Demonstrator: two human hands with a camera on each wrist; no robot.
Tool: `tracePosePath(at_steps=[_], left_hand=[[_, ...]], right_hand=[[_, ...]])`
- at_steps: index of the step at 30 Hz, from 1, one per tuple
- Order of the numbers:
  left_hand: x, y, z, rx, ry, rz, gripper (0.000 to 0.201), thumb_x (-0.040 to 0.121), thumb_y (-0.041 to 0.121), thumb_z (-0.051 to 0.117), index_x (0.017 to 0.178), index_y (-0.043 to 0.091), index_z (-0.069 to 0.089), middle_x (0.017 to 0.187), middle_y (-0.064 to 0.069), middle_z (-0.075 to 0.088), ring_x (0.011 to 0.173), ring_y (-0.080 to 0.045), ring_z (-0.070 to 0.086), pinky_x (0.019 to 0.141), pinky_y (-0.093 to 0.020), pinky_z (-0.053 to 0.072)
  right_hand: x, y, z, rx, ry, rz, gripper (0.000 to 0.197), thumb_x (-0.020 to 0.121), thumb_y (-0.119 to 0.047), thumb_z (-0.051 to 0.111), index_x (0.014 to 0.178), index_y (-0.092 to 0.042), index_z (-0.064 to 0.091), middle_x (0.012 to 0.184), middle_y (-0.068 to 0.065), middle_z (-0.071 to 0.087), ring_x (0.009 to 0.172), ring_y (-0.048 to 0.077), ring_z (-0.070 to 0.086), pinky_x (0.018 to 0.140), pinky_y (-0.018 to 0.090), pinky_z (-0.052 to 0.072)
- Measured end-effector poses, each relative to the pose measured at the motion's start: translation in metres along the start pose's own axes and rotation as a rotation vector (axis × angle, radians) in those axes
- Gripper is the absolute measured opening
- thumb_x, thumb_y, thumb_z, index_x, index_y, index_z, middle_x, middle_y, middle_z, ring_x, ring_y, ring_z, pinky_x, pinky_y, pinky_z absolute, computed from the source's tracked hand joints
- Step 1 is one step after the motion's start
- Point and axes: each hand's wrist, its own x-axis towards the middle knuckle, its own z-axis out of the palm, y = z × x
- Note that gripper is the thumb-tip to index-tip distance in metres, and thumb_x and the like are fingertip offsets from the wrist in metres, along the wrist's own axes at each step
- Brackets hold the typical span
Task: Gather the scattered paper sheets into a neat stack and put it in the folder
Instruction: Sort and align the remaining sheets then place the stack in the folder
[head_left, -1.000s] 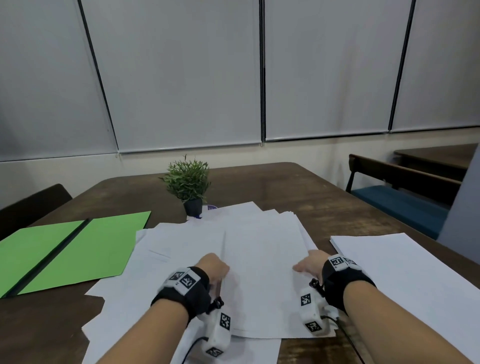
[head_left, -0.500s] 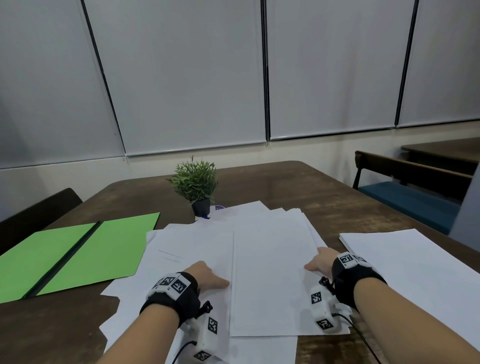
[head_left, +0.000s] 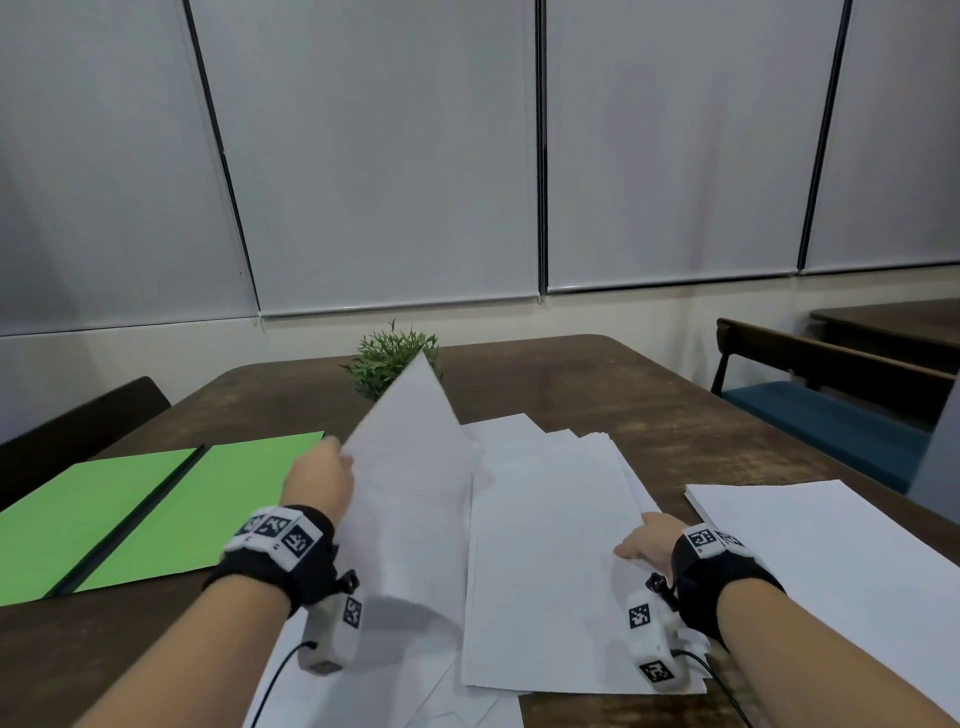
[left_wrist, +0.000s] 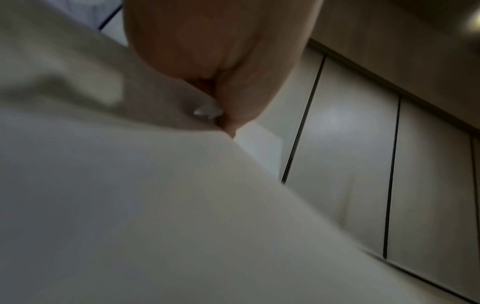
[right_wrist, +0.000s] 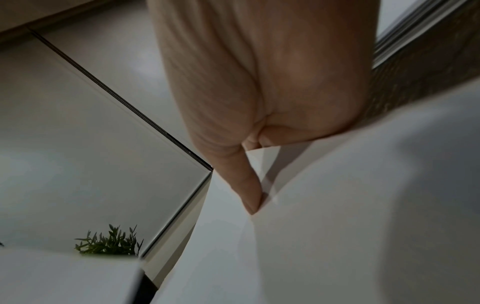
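Left grip (head_left: 318, 482) pinches a raised sheet (head_left: 415, 493); right grip (head_left: 647, 540) presses flat-fingered on the pile (head_left: 545, 519)

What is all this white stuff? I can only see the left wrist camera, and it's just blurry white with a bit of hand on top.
Observer: It's paper. The head view shows the left hand holding a sheet by its edge, tilted up off the table.
Operator: Where's the folder it goes in?
Observer: The green folder lies open on the table, left of that hand.
Operator: What's the other hand doing?
Observer: The right hand rests at the right edge of the pile; the right wrist view shows a straight finger on the paper.
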Motion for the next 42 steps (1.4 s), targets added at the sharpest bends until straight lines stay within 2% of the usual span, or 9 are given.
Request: tracePosePath(at_steps=[5, 9, 14, 19, 23, 27, 32, 37, 42], left_hand=[[0.015, 0.021, -0.032, -0.215, 0.146, -0.014, 0.014, 0.095, 0.009, 0.047, 0.090, -0.002, 0.052, 0.097, -0.027, 0.061, 0.096, -0.041, 0.055, 0.074, -0.036, 0.037], [0.001, 0.044, -0.006, -0.261, -0.022, -0.011, 0.020, 0.094, 0.006, 0.046, 0.105, -0.008, 0.055, 0.111, -0.027, 0.059, 0.104, -0.039, 0.055, 0.079, -0.035, 0.038], [-0.043, 0.066, 0.056, -0.292, -0.318, -0.041, 0.023, 0.094, 0.004, 0.042, 0.115, 0.001, 0.052, 0.127, -0.019, 0.054, 0.118, -0.032, 0.050, 0.094, -0.030, 0.036], [-0.067, 0.086, 0.091, -0.248, -0.638, -0.071, 0.040, 0.094, 0.022, 0.052, 0.126, -0.001, 0.046, 0.129, -0.015, 0.052, 0.118, -0.030, 0.053, 0.099, -0.032, 0.044], [-0.050, 0.072, 0.081, -0.248, -0.656, -0.103, 0.022, 0.088, 0.029, 0.058, 0.092, 0.007, 0.057, 0.096, -0.013, 0.058, 0.099, -0.033, 0.060, 0.092, -0.041, 0.052], [-0.024, 0.014, 0.067, 0.093, -0.550, -0.184, 0.061, 0.080, 0.045, 0.064, 0.128, 0.009, 0.051, 0.133, -0.010, 0.054, 0.123, -0.028, 0.050, 0.099, -0.030, 0.042], [-0.015, -0.042, 0.062, 0.288, -0.581, -0.305, 0.119, 0.035, 0.081, 0.069, 0.130, 0.014, 0.046, 0.133, -0.009, 0.050, 0.120, -0.025, 0.051, 0.101, -0.032, 0.043], [-0.014, -0.052, 0.056, 0.192, -0.628, -0.258, 0.077, 0.060, 0.057, 0.081, 0.114, 0.008, 0.054, 0.117, -0.004, 0.061, 0.103, -0.020, 0.058, 0.083, -0.025, 0.045], [-0.010, -0.051, 0.057, 0.160, -0.520, -0.082, 0.055, 0.070, 0.042, 0.078, 0.113, 0.010, 0.065, 0.117, -0.005, 0.065, 0.109, -0.021, 0.059, 0.091, -0.027, 0.046]], right_hand=[[0.009, 0.005, 0.005, 0.350, -0.038, 0.035, 0.053, 0.085, -0.037, 0.062, 0.128, -0.008, 0.051, 0.128, 0.013, 0.055, 0.111, 0.033, 0.056, 0.091, 0.039, 0.050], [0.059, 0.024, 0.014, 0.645, -0.013, 0.062, 0.103, 0.066, -0.078, 0.039, 0.146, -0.014, 0.038, 0.148, 0.010, 0.042, 0.132, 0.030, 0.044, 0.111, 0.045, 0.034], [0.023, 0.013, 0.006, 0.739, -0.058, 0.072, 0.112, 0.062, -0.093, 0.028, 0.150, -0.023, 0.028, 0.154, 0.004, 0.033, 0.138, 0.029, 0.036, 0.112, 0.046, 0.030], [0.017, 0.013, 0.006, 0.382, -0.105, -0.059, 0.078, 0.051, -0.051, 0.083, 0.113, -0.007, 0.065, 0.107, 0.009, 0.070, 0.092, 0.029, 0.069, 0.078, 0.038, 0.058], [0.019, 0.010, 0.005, 0.180, -0.064, -0.063, 0.055, 0.067, -0.027, 0.080, 0.116, -0.008, 0.063, 0.107, 0.007, 0.068, 0.088, 0.024, 0.068, 0.077, 0.031, 0.056], [0.024, 0.011, 0.004, 0.101, -0.032, -0.060, 0.049, 0.079, -0.036, 0.072, 0.119, -0.011, 0.061, 0.113, 0.005, 0.065, 0.099, 0.024, 0.064, 0.083, 0.029, 0.052], [0.023, 0.011, 0.003, 0.080, 0.004, -0.027, 0.055, 0.086, -0.051, 0.061, 0.125, -0.013, 0.059, 0.125, 0.007, 0.062, 0.106, 0.025, 0.060, 0.095, 0.030, 0.047], [0.034, 0.020, 0.003, 0.288, -0.151, -0.057, 0.074, 0.041, -0.045, 0.092, 0.102, -0.013, 0.067, 0.104, 0.006, 0.071, 0.094, 0.027, 0.068, 0.086, 0.038, 0.055], [0.036, 0.022, 0.004, 0.220, -0.137, -0.101, 0.062, 0.037, -0.026, 0.086, 0.096, -0.011, 0.070, 0.102, 0.009, 0.073, 0.096, 0.030, 0.068, 0.093, 0.046, 0.053]])
